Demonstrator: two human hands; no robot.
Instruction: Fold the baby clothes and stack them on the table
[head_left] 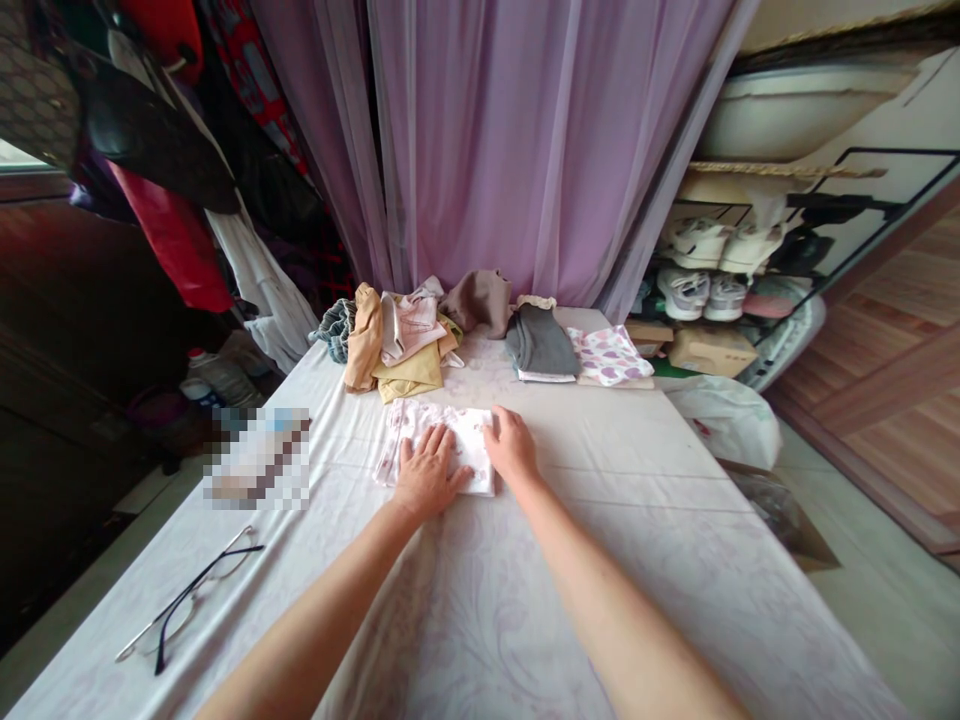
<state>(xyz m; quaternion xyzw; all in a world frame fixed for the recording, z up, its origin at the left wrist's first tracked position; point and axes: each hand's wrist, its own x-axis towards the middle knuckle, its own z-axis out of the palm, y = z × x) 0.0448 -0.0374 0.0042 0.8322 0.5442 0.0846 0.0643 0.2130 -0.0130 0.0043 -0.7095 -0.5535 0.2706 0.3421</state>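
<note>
A white garment with a small pink print (466, 428) lies folded into a rectangle on the table (637, 560). My left hand (431, 472) rests flat on top of it, fingers spread. At the garment's right edge is my right hand (514, 447), its fingers bent and closed on that edge. Behind the garment sits a loose heap of clothes, with a yellow piece (411, 374), a tan piece (364, 340) and a brown piece (480, 303). To the right of the heap lie a folded dark grey garment (543, 342) and a folded white cloth with purple shapes (611, 356).
Eyeglasses (184, 598) lie at the table's left side, near a blurred-out item (259, 458). A purple curtain (495, 140) hangs behind the table. Bags and clothes (172, 240) hang at left. A rack with shoes (694, 290) and a plastic bag (727, 420) are at right.
</note>
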